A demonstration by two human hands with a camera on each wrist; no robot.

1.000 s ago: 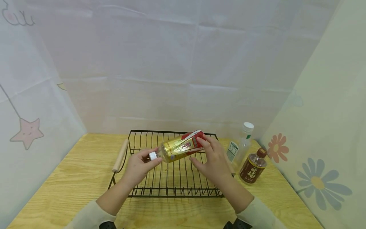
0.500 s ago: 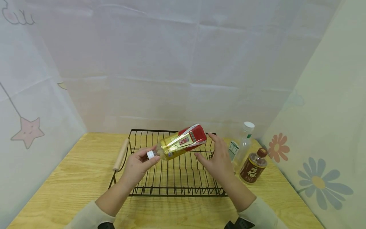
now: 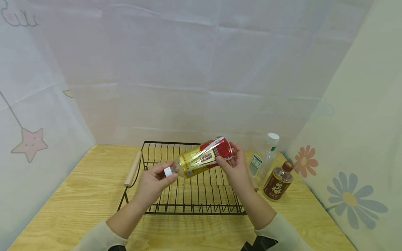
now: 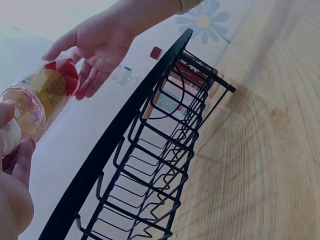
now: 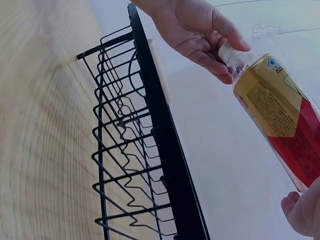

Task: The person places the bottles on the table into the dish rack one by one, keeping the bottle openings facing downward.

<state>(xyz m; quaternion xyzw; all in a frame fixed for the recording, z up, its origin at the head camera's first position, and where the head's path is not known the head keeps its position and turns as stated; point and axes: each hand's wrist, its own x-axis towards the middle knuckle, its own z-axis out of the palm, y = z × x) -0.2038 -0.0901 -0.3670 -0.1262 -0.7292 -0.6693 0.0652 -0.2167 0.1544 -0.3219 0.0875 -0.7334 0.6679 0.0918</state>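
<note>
A clear plastic bottle [image 3: 196, 161] with a gold-and-red label hangs tilted above the black wire rack [image 3: 188, 213], its red base up to the right. My left hand [image 3: 152, 183] pinches its white cap [image 3: 168, 171] and neck between thumb and fingers. At the red end, my right hand [image 3: 236, 170] holds the bottle, thumb on the near side and fingers behind. The right wrist view shows the gold-and-red label [image 5: 272, 107] up close, with the left hand [image 5: 192, 32] at the neck. From the left wrist, the right hand [image 4: 102, 42] appears around the base.
Right of the rack stand a clear bottle [image 3: 269, 153] with a white cap and a shorter brown-labelled bottle [image 3: 276, 184] with a brown cap. A wooden handle [image 3: 133, 169] is on the rack's left side. Cloth walls [image 3: 201, 69] surround the wooden table [image 3: 75, 205].
My right hand came off the bottle's base and then took hold of it again. The bottle turned about its length, with its label shifting, while my left hand stayed at the cap.
</note>
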